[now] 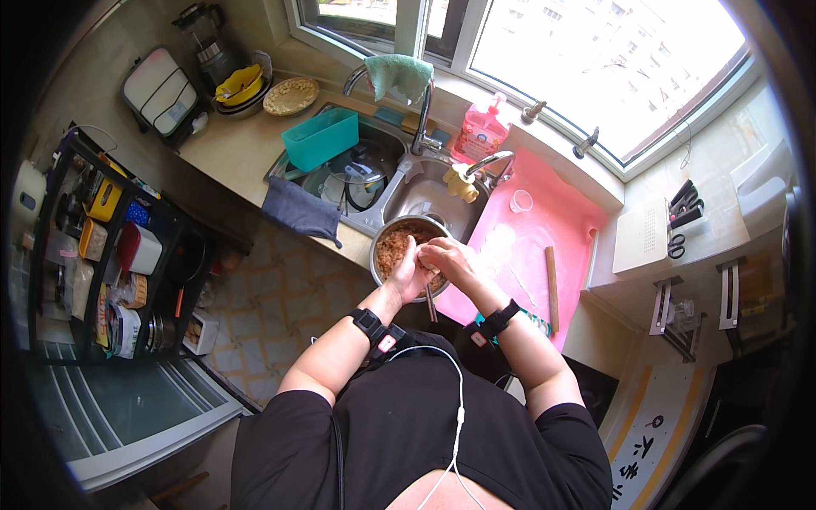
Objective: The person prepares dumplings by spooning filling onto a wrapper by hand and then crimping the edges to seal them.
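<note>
My left hand (410,273) and my right hand (450,256) meet over a steel bowl (373,260) of minced filling (393,247). Between their fingertips is a small pale piece of dough (433,270), mostly hidden by the fingers. A pair of chopsticks (431,307) leans out over the bowl's near rim. To the right spreads a pink pastry mat (561,210), bearing pale dough rounds (500,239) blurred by glare. A wooden rolling pin (552,290) lies along its right side, and a small clear cup (521,201) rests farther back.
Beyond the bowl is a double steel sink (408,191) with a faucet (424,118), a teal bin (320,137) and a glass lid (357,169). A pink soap bottle (479,134) stands behind. A round tray (291,95) with small pale pieces sits back left. A rack (115,255) stands left.
</note>
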Available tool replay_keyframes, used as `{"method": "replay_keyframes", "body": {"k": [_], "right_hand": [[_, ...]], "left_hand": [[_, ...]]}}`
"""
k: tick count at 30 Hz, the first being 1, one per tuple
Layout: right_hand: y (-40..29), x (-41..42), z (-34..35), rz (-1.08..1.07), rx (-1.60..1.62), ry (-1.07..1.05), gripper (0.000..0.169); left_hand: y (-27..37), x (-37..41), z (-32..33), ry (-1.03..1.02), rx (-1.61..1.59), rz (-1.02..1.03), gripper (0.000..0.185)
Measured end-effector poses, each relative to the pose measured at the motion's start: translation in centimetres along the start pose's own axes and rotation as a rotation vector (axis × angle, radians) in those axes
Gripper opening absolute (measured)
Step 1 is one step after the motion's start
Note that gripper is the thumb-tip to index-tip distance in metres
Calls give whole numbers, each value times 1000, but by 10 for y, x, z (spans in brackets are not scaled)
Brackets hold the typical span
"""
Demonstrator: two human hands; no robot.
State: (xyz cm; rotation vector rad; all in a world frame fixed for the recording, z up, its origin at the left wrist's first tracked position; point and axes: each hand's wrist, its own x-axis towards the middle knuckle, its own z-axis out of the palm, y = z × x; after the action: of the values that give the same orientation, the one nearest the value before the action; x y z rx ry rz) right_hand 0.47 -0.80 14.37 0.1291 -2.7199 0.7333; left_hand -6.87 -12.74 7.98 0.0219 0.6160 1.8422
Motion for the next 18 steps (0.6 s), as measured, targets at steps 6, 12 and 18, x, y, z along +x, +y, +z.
{"method": "replay_keyframes", "body": {"k": [6, 12, 18], "right_hand": [[10, -3, 6, -59, 19, -77, 20], [3, -14, 12, 204, 258, 187, 30], [24, -59, 35, 462, 394, 236, 33]], "left_hand": [[0, 0, 0, -16, 37, -51, 65], [-7, 7, -27, -196, 31, -63, 68], [-14, 2, 5, 18, -39, -150, 68]]}}
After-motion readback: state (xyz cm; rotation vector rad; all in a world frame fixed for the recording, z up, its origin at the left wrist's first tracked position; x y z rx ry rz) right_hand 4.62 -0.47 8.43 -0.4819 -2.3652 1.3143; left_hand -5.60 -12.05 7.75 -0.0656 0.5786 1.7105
